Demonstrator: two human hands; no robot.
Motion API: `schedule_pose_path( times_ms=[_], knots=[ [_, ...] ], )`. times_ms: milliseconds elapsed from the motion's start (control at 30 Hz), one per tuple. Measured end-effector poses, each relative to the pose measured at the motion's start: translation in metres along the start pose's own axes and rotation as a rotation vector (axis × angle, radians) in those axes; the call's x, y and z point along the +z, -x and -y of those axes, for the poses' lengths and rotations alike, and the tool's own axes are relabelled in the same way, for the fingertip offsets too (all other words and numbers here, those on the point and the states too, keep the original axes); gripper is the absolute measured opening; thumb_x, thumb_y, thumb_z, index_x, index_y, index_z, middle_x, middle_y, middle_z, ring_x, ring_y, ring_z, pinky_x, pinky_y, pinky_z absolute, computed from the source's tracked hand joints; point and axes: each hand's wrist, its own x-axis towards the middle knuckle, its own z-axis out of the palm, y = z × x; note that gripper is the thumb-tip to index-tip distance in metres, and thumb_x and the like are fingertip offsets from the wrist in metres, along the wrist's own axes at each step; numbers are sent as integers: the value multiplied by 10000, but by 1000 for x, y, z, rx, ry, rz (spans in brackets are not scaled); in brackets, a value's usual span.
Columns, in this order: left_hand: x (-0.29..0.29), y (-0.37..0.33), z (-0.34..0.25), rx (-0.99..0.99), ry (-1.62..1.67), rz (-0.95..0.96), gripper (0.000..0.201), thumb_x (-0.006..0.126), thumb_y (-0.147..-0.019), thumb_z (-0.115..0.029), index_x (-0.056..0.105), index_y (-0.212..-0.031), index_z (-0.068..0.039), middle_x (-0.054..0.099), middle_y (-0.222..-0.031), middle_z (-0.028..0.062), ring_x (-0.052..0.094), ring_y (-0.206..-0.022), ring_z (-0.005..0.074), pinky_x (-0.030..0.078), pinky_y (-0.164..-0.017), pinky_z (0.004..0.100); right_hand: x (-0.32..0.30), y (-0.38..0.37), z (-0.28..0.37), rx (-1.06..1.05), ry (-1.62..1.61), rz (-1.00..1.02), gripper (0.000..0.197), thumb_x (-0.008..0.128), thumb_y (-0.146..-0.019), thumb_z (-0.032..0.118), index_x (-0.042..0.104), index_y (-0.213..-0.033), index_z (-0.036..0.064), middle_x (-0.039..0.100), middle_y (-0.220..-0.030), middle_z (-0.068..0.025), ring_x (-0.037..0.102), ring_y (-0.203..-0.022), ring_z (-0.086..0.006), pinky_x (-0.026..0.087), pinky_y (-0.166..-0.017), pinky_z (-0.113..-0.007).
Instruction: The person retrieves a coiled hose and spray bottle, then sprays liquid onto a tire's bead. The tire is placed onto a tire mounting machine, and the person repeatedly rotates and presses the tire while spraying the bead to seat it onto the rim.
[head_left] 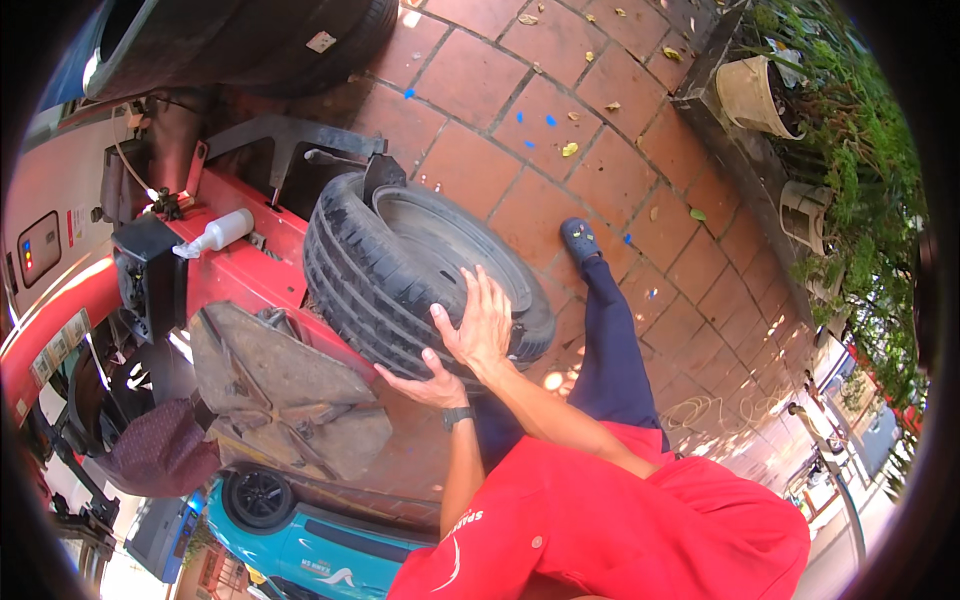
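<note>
A black car tyre (355,270) stands tilted beside the red body of a tyre-changing machine (240,275), with its wheel rim (425,225) inside it. A dark metal arm with a blade (383,175) reaches over the tyre's far edge. My right hand (482,322) is over the near part of the tyre, fingers stretched out and palm turned left. My left hand (432,384), with a dark watch on the wrist, is at the tread's near edge, thumb and fingers apart. Neither hand holds anything; whether they press on the rubber I cannot tell.
On the machine lies a white bottle (228,229). Its grey metal turntable (290,390) is at my left. Large dark tyres (250,45) stand at the far left. A turquoise car (320,550) is at the lower left. Planters (755,95) line the right of the tiled floor (600,150).
</note>
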Motion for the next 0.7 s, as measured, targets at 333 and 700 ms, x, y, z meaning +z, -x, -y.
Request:
schedule_pose_path(
  times_ms=[333, 700],
  knots=[
    [-3, 1, 12, 12, 15, 11, 1100, 707, -1013, -676, 298, -1703, 77, 473, -1622, 377, 546, -1463, 501, 471, -1192, 579, 7, 10, -1, 34, 3, 56, 801, 741, -969, 562, 605, -1521, -3, 537, -1621, -299, 514, -1458, -508, 387, -1229, -608],
    [-7, 1, 17, 50, -24, 16, 1059, 657, -1043, -680, 302, -1698, 72, 483, -1605, 382, 569, -1434, 510, 494, -1157, 583, 8, 12, 0, 50, -32, 49, 848, 732, -965, 577, 582, -1558, -9, 493, -1666, -307, 484, -1493, -528, 378, -1238, -621]
  ],
)
